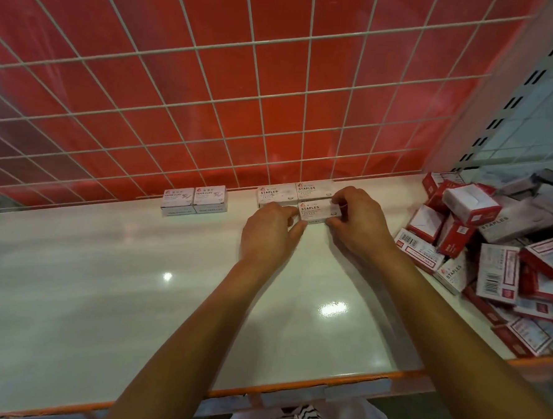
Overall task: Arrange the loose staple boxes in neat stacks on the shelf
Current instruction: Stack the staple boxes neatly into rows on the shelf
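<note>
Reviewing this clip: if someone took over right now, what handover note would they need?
Left hand and right hand: each pinches one end of a white staple box near the back of the shelf.
Done: two staple boxes sit side by side against the wire grid; the held one is just in front of them.
Left: the pile of loose boxes at the right is unsorted.
Paper clip boxes stand further left.

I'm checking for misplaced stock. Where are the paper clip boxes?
Head view: the paper clip boxes sit far back on the shelf, by the red back wall, left of the stacked staple boxes.
</note>
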Demonstrator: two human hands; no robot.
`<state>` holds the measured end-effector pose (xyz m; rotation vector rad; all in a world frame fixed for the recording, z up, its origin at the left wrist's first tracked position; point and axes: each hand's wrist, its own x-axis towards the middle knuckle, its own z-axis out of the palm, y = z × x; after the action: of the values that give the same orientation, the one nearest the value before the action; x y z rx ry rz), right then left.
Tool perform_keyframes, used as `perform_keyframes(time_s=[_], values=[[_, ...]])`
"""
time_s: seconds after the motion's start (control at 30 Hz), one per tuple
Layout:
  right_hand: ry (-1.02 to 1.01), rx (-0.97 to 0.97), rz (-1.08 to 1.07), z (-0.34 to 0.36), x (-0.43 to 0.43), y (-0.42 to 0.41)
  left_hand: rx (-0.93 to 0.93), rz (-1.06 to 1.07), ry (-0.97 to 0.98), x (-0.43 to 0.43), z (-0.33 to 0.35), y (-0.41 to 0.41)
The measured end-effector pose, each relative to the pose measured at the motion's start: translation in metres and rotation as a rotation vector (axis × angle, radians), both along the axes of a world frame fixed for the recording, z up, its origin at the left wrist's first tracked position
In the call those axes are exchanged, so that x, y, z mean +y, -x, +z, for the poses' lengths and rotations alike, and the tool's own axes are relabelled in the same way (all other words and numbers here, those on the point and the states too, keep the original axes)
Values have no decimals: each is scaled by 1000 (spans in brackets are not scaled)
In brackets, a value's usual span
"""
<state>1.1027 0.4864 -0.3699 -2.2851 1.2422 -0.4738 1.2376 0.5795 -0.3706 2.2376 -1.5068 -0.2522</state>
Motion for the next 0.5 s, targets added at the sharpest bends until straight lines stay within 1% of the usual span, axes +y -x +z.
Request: perform_keyframes(time_s=[0.5], values=[[-17,7,-26,-1,1,-2,27,37,-6,-2,-1,1]])
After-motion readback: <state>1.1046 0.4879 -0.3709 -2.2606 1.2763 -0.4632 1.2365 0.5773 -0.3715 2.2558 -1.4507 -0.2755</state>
